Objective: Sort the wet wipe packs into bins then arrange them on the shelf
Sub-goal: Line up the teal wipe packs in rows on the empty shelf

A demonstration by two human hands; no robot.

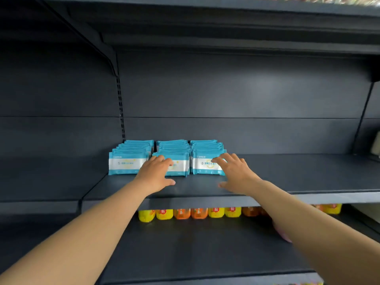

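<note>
Three rows of blue-and-white wet wipe packs stand upright on the dark shelf [298,175]: a left row [127,161], a middle row [178,161] and a right row [205,161]. My left hand [155,174] reaches in with straight fingers resting against the front of the middle row's first pack. My right hand [236,172] is spread open, its fingertips touching the front pack of the right row near its right edge. Neither hand grips a pack.
The shelf extends bare to the right of the packs. Below it, a row of yellow and orange bottles [189,214] stands at the back of the lower shelf [195,254]. Another shelf [226,9] hangs overhead. A slotted upright [121,108] rises behind the left row.
</note>
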